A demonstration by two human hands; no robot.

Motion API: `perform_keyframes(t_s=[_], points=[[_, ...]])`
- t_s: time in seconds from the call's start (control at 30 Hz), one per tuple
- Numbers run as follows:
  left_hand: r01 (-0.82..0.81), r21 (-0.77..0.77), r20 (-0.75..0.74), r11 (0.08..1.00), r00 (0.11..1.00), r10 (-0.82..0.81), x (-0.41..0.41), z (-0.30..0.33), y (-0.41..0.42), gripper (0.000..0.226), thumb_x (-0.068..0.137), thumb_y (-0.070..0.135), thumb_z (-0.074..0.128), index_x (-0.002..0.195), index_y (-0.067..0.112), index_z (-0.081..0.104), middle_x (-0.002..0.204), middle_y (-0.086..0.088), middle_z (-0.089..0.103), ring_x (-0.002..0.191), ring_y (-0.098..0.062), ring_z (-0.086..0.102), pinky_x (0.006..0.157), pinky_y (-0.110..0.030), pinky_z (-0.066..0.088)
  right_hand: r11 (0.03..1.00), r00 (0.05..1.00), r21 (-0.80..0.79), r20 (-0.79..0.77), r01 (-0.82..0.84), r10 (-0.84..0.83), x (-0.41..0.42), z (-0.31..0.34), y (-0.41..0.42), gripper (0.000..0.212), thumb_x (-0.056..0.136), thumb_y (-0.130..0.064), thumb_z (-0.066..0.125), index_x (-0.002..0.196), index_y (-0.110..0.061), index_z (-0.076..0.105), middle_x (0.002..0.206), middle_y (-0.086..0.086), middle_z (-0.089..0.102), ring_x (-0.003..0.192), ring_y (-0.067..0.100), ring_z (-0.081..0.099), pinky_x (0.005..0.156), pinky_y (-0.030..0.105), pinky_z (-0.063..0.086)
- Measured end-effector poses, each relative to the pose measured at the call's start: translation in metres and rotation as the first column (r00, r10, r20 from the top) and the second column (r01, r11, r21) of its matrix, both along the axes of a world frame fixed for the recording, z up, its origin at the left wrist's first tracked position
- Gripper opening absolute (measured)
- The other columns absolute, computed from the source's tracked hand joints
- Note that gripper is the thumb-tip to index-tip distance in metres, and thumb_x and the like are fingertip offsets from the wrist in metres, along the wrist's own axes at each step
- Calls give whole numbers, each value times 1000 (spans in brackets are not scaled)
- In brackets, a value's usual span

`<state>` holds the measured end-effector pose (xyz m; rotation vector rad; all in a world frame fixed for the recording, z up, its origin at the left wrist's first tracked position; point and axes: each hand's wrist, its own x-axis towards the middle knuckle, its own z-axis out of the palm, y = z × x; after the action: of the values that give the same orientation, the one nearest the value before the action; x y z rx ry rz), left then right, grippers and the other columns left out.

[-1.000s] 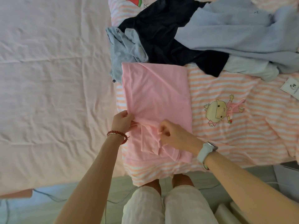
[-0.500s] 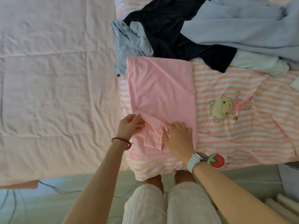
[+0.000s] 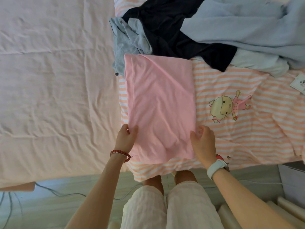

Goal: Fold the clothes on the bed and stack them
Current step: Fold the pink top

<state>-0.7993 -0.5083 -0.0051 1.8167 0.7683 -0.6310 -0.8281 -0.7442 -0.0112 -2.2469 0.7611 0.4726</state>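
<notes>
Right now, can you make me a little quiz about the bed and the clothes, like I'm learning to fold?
1. True or false: the folded pink cotton garment lies flat on the orange-and-white striped blanket.
2. Which cloth touches the pink garment's far left corner? A) the crumpled grey garment B) the wide pale blue garment C) a green towel
3. Fill in: the left hand and the right hand each grip a ______ edge of the pink garment.

Key: 1 true. 2 A. 3 side (left hand the left edge, right hand the right edge, near the end closest to the person).
</notes>
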Motion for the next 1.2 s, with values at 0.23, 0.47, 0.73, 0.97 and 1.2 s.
perform_keyframes(t_s=[0.23,0.47,0.73,0.97,1.2], points=[[54,220,122,974,989,-83,-22,1,-21,30,96,22,46,72,15,30,65,0,41,58,-19,41,49,-27,29,991,998,113,-23,68,-66,-17,-6,6,12,97,-17,42,90,-7,45,71,-1,45,71,25,46,57,32,29],[252,401,-87,881,968,-237,-36,-7,-13,27,94,37,46,96,11,42,83,-7,61,84,-33,56,64,-33,36,991,997,-115,36,-68,73,-33,-7,-15,20,99,-18,38,104,-3,50,62,-2,47,55,24,46,48,29,29],[160,562,194,812,928,-317,-19,-12,-8,51,84,31,59,128,10,45,128,-15,48,120,-35,45,93,-47,39,849,895,-362,77,-386,440,-6,-5,-11,44,88,-8,50,132,-6,46,132,18,48,123,36,43,99,52,39],[444,865,48,234,391,-919,71,-24,-36,60,86,42,37,142,22,29,149,-14,32,138,-39,26,106,-63,23,539,606,-391,-63,-746,793,96,-15,20,59,91,-32,18,147,-15,24,154,15,18,141,36,17,111,55,17],[427,822,-11,377,674,-739,147,-19,-10,69,91,51,40,148,30,8,157,-9,-4,144,-33,-5,111,-58,0,676,763,-359,-237,-644,601,183,-29,1,52,99,-38,17,149,-31,1,158,1,-4,144,28,-3,114,50,3]])
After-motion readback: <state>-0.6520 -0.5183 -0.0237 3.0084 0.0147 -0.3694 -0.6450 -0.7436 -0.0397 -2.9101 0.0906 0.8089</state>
